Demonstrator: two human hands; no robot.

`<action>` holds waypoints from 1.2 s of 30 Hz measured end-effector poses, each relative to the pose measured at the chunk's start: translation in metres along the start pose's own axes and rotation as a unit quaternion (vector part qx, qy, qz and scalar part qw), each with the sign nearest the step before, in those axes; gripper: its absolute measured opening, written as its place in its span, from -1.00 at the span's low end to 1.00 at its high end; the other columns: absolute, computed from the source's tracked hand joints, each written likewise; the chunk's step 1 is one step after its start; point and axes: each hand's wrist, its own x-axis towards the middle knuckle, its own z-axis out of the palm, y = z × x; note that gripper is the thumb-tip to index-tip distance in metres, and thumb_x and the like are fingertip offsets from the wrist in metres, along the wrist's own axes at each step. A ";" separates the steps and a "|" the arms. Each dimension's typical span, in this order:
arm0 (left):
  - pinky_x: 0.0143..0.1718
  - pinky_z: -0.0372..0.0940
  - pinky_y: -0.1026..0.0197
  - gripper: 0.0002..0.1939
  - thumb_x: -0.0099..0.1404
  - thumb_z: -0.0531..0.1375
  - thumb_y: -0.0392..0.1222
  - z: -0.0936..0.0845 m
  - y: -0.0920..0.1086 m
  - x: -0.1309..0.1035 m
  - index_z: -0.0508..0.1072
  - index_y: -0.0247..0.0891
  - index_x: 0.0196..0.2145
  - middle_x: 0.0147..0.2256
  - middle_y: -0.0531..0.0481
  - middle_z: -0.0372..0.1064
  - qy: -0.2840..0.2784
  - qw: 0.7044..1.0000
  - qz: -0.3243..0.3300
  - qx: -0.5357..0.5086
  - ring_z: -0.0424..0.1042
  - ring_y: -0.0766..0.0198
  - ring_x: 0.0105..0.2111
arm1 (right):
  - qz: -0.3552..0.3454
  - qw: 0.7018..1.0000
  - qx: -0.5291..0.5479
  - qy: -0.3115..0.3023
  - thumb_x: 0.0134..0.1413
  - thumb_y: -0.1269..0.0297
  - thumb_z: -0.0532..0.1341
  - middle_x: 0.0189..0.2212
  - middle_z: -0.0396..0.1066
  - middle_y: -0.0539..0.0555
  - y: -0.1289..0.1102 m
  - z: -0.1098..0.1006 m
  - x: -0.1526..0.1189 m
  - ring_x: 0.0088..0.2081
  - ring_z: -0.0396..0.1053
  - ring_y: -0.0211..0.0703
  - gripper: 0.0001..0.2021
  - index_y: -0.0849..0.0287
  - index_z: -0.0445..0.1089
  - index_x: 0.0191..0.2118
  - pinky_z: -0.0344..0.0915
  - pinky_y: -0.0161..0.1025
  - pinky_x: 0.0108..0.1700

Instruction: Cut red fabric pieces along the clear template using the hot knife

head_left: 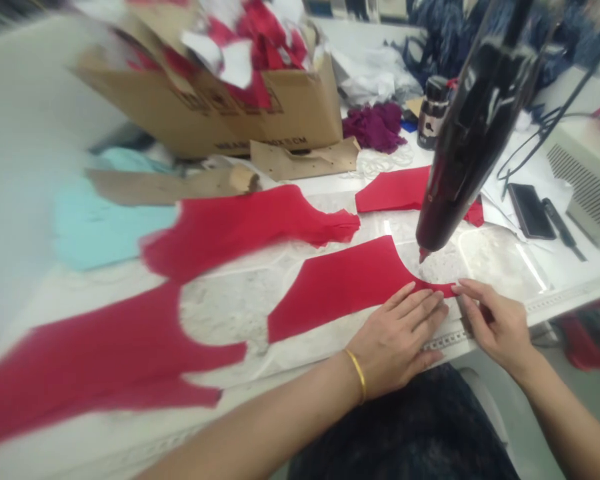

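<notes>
My left hand (pixel 403 337), with a gold bangle at the wrist, lies flat across the narrow strap of a red cut fabric piece (pixel 345 280). Its fingers are stretched out. At the strap's tip, the thumb and forefinger of my right hand (pixel 500 323) come together in a pinch on the cloth. Just above the curved edge of this piece hangs a black tapered machine head (pixel 465 140) with a small red tip. Other red fabric pieces (pixel 240 227) lie behind it and to its left, one large piece (pixel 90 367) reaching the left edge of view.
A cardboard box (pixel 290 110) heaped with red and white scraps stands at the back. Light-blue fabric (pixel 115 230) and brown paper lie before it. At right are a black jar (pixel 430 123), a phone (pixel 530 210), a cutter-like tool (pixel 563 230) and a vented beige box (pixel 585 180).
</notes>
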 end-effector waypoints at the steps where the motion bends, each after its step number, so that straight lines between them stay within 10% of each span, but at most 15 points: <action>1: 0.32 0.17 -0.08 -0.49 0.56 -0.08 0.00 -0.003 0.001 0.000 0.39 -0.46 0.16 0.18 -0.22 0.33 0.000 1.000 0.000 0.003 0.29 0.03 0.20 | -0.005 1.000 -0.011 -0.001 0.29 0.51 0.17 -0.20 0.58 0.06 0.000 -0.001 -0.002 -0.23 0.57 -0.26 -0.78 0.26 0.38 0.02 0.46 -0.43 -0.13; 12: 0.18 0.36 -0.01 -0.71 0.48 0.04 -0.34 -0.073 -0.015 -0.074 0.40 -0.47 0.08 0.07 -0.21 0.43 -0.025 0.977 -0.114 0.176 0.40 0.07 0.10 | 0.009 0.995 -0.096 0.027 0.29 0.37 0.24 -0.46 0.51 -0.03 0.004 0.003 -0.017 -0.61 0.29 -0.38 -0.81 0.20 0.48 -0.01 0.26 -0.37 -0.41; 19: 0.13 0.39 -0.05 -0.71 0.38 0.07 -0.48 -0.083 -0.006 -0.106 0.42 -0.50 0.02 0.00 -0.25 0.46 -0.029 0.970 -0.131 0.202 0.44 0.05 0.03 | 0.019 0.989 -0.138 0.045 0.29 0.33 0.25 -0.57 0.39 -0.06 0.002 0.004 -0.021 -0.58 0.25 -0.36 -0.82 0.23 0.49 -0.04 0.20 -0.34 -0.42; 27: 0.07 0.42 0.05 -0.81 0.43 0.08 -0.43 -0.081 -0.030 -0.085 0.44 -0.45 -0.07 -0.11 -0.17 0.48 0.050 0.972 -0.103 0.207 0.44 0.17 -0.10 | 0.029 0.992 -0.109 0.056 0.32 0.33 0.23 -0.65 0.18 -0.12 -0.011 -0.001 -0.003 -0.62 0.16 -0.43 -0.83 0.26 0.48 -0.05 0.13 -0.38 -0.45; 36: -0.28 0.24 0.12 -0.77 0.46 0.04 -0.33 -0.053 -0.103 -0.035 0.49 -0.37 -0.25 -0.32 -0.15 0.37 0.007 0.947 -0.114 0.300 0.29 0.13 -0.27 | -0.112 0.993 -0.022 0.019 0.30 0.36 0.16 -0.44 0.46 -0.01 -0.031 0.034 0.054 -0.59 0.29 -0.39 -0.86 0.28 0.45 -0.17 0.20 -0.40 -0.51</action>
